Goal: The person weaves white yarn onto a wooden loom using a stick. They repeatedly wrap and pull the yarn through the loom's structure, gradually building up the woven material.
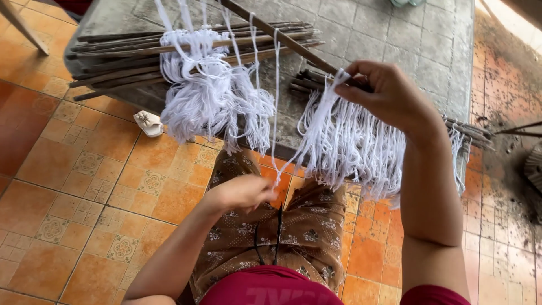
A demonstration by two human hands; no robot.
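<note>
My right hand (389, 93) is raised over the grey stone bench (395, 34) and pinches a bunch of white cotton strings (339, 141) against a thin dark stick (282, 38). A fringe of these strings hangs over the bench's front edge. One long white strand (275, 101) runs down from the stick to my left hand (240, 193), which is closed on its lower end above my lap in brown patterned cloth (293, 231). A second thick bundle of white strings (209, 96) is draped over a pile of dark sticks (130, 56) at the left.
More dark sticks (468, 133) lie along the bench's right side. A pale sandal (148, 123) rests on the orange tiled floor (68, 186) by the bench. At the right the floor is dirty and blackened (508, 141).
</note>
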